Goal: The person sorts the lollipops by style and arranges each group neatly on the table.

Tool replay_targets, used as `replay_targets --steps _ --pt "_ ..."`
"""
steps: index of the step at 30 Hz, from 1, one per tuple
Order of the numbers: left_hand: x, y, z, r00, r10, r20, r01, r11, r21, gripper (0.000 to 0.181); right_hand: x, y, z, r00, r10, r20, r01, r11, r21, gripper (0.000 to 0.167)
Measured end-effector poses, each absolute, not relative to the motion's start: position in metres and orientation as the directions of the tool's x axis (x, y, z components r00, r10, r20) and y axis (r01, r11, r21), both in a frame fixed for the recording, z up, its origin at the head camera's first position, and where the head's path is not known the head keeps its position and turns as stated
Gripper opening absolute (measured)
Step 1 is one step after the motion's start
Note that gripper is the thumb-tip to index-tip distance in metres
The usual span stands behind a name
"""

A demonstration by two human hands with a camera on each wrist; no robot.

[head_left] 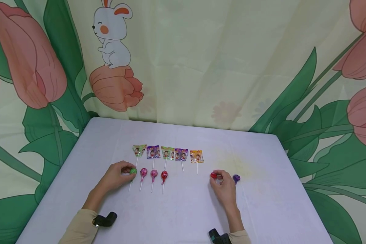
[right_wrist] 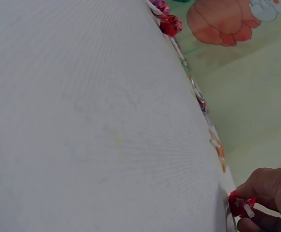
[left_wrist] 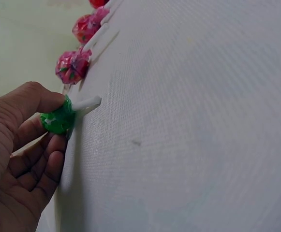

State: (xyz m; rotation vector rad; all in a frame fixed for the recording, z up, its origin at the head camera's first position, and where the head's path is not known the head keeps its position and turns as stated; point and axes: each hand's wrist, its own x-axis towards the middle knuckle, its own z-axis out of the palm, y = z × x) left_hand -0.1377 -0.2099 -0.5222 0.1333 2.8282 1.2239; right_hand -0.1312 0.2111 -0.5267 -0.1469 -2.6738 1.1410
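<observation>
My left hand (head_left: 119, 175) pinches a green ball lollipop (left_wrist: 58, 116) by its head, at the left end of a row of lollipops. Beside it lie two pink lollipops (head_left: 143, 173) and a red lollipop (head_left: 164, 175), sticks toward me. Farther right, my right hand (head_left: 225, 188) holds another red lollipop (right_wrist: 241, 204) between thumb and fingers, its white stick showing in the right wrist view. Just right of that hand is a purple lollipop (head_left: 236, 178), its stick mostly hidden.
Behind the row lie several flat-wrapped lollipops in green, purple and orange (head_left: 197, 156) packets. The white-covered table (head_left: 170, 217) ends at a curtain (head_left: 195, 67) printed with tulips and a rabbit. A black wrist camera (head_left: 105, 219) sits on the left wrist.
</observation>
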Motion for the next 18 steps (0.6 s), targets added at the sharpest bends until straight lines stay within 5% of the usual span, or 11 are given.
replay_targets --steps 18 --pt "-0.1369 -0.2094 -0.5210 -0.995 0.097 -0.019 0.052 0.680 0.732 0.027 -0.1333 0.2096 -0.5315 -0.963 0.208 0.173 0.019 0.688 -0.725 0.031"
